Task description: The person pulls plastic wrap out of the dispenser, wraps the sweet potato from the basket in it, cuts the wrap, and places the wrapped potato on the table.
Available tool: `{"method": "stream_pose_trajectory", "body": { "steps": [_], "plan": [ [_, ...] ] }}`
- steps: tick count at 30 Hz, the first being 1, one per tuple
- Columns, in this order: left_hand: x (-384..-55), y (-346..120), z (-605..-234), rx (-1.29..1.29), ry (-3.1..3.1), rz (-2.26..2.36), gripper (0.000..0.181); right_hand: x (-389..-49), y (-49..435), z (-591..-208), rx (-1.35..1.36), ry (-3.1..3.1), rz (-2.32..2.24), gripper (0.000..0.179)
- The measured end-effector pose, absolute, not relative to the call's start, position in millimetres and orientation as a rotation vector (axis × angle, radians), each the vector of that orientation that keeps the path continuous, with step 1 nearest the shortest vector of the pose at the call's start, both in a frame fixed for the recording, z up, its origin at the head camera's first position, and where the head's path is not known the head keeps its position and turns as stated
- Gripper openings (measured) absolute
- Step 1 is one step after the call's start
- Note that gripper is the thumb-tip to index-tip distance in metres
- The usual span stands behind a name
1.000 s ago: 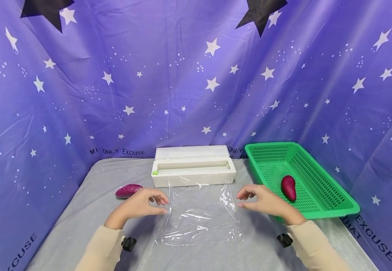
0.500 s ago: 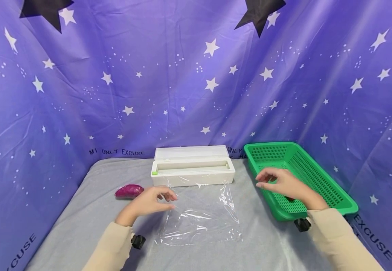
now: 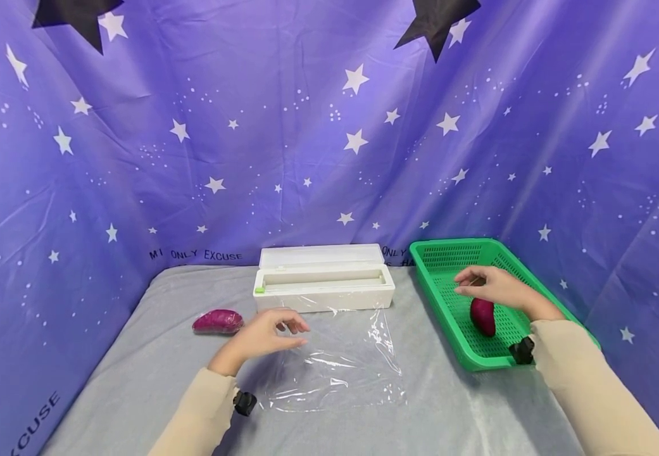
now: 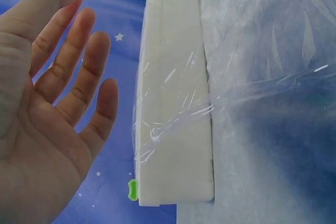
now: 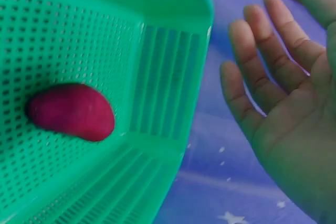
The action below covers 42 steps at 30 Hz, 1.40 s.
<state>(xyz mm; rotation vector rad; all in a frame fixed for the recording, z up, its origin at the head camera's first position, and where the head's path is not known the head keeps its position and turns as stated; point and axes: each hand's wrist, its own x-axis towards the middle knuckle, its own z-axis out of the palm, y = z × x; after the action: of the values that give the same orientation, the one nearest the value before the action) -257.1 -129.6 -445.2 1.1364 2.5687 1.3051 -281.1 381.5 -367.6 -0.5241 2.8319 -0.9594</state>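
My right hand [image 3: 497, 286] hovers over the green basket [image 3: 485, 363], fingers loosely bent and holding nothing. Just below it, a purple sweet potato [image 3: 482, 318] lies on the basket floor; the right wrist view shows this sweet potato [image 5: 71, 111] apart from the right hand [image 5: 283, 87]. Above the left part of a clear sheet of plastic wrap [image 3: 346, 367] is my left hand [image 3: 266, 332], its fingers relaxed and free of any object. The sheet runs from the front of a white wrap dispenser [image 3: 329, 299] onto the table. A film-wrapped sweet potato [image 3: 218, 322] lies left of the left hand.
The dispenser's lid [image 3: 322, 254] stands raised at the back, and a green slider [image 3: 259, 290] sits at its left end. Grey cloth [image 3: 152, 380] covers the table. A purple star-printed curtain [image 3: 283, 126] surrounds it on the back and sides.
My right hand has moved from beside the wrap's right edge to the right, over the basket. The left hand has shifted slightly right, over the sheet. The wrap and both sweet potatoes stay put.
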Motion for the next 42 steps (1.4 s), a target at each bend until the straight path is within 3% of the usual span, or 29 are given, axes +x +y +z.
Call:
{"method": "stream_pose_trajectory", "body": {
  "steps": [25, 38, 42],
  "plan": [
    [-266.2, -100.0, -450.8, 1.151, 2.524, 1.372, 0.026, -303.8, 447.8, -400.7, -0.144, 2.625, -0.969, 0.07],
    [-271.8, -78.2, -451.5, 1.191, 2.533, 1.374, 0.028, -301.9, 442.5, -412.1, 0.081, 2.444, -1.031, 0.099],
    [-272.1, -72.6, -450.5, 1.198, 2.536, 1.358, 0.028, -301.3, 439.4, -413.5, 0.122, 2.434, -1.008, 0.1]
  ]
}}
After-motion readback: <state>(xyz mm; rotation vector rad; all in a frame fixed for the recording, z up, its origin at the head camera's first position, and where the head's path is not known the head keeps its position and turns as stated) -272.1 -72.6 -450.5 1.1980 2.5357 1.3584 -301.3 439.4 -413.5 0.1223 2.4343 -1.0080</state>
